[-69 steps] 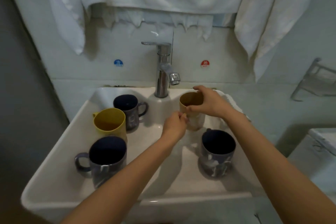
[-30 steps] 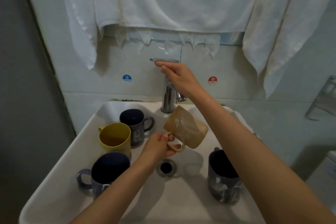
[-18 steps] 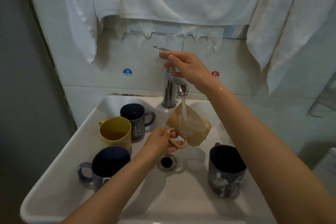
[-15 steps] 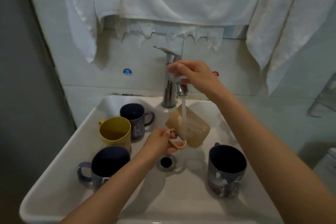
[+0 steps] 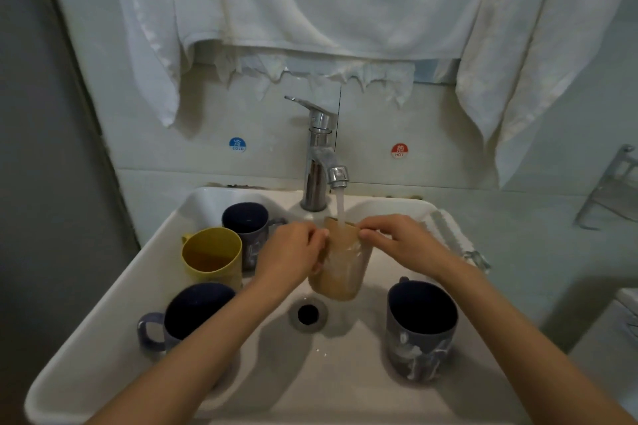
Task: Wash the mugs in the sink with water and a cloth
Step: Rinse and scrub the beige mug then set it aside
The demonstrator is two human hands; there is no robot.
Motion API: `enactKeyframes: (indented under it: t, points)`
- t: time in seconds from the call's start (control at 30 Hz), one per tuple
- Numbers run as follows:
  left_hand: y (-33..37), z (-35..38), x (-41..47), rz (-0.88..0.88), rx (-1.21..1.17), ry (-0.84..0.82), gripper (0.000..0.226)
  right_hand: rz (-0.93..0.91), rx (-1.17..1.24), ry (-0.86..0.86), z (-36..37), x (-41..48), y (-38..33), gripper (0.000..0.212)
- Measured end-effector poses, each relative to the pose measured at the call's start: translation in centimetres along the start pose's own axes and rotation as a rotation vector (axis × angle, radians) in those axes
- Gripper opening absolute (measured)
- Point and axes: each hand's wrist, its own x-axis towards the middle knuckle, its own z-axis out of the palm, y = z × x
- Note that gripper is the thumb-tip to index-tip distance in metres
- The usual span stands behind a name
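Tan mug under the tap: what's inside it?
Water stream from the chrome tap meets the tan mug at its rim. The inside is hidden: its mouth faces away from the camera.
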Motion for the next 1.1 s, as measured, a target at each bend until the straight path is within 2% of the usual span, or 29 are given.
enactKeyframes:
  t: [0.2,0.3,0.4,0.53,0.7,0.8,0.87,0.93,1.0,1.1]
  points:
    - [0.5,-0.3,1.1,0.036,-0.074,-0.008,0.019,0.027,0.164,-0.002,-0.1,-0.3,0.8,0.017]
    - [0.5,-0.6,1.4,0.122,-0.196,-0.035,0.021,0.053,0.198,-0.039,-0.1,-0.4,1.2,0.019]
    - [0.6,-1.3,2.1,0.237,-0.178,-0.178,0.028,0.069,0.268,-0.084,0.0,-0.4,1.4,0.021]
    - [0.5,-2.2,3.0,0.243,-0.177,-0.432,0.031,0.092,0.514,-0.058,0.0,0.0,1.5,0.024]
    - [0.4,-2.9,3.2,0.301,0.052,-0.525,0.019,0.091,0.640,-0.084,0.9,0.5,1.1,0.026]
    - [0.2,-3.3,2.9,0.282,-0.040,-0.559,0.017,0.042,0.576,-0.044,1.3,0.7,0.7,0.021]
    - [-0.5,-3.2,2.6,0.233,-0.136,-0.532,0.014,-0.001,0.465,0.042,1.0,0.7,0.6,0.019]
    - [-1.2,-2.7,2.4,0.131,-0.198,-0.416,0.012,0.018,0.495,0.105,0.3,0.3,0.5,0.024]
    - [-1.5,-2.0,2.2,0.036,-0.286,-0.309,0.011,0.008,0.525,0.070,-0.3,-0.2,0.5,0.029]
    - [-1.1,-0.9,1.9,-0.063,-0.397,-0.243,0.011,-0.055,0.338,0.066,-0.1,-0.6,0.5,0.021]
